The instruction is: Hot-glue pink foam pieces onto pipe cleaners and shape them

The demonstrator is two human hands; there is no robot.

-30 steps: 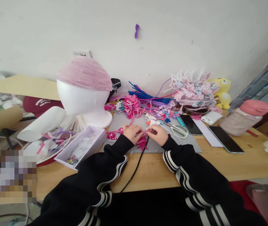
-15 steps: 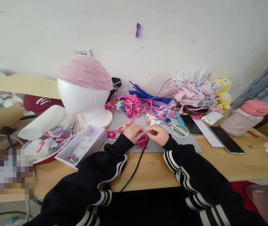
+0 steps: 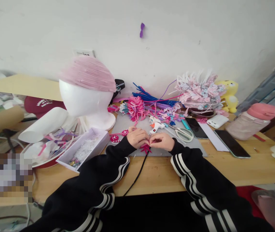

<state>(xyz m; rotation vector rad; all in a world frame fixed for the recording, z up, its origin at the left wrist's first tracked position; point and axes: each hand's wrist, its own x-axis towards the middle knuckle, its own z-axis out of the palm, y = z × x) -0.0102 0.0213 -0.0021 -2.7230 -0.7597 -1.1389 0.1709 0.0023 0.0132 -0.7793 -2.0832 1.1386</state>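
Over the grey cutting mat, my left hand and my right hand meet with fingertips pinched together. Between them is a small bit of pink pipe cleaner, mostly covered by the fingers. Just below the fingertips lie short dark-pink pipe cleaner pieces. To the left of my left hand are red pearl-studded ornaments. A white glue gun lies behind my right hand, and scissors rest to its right.
A white foam head with a pink cap stands left, behind a white box of beads. Pipe cleaner flowers and blue stems lie at the back. Phones, a pink-lidded bottle and a decorated headpiece are right.
My hands have drawn closer together at the fingertips, the right one shifting slightly down, and more of the glue gun shows. The pink bit between them is now more hidden.
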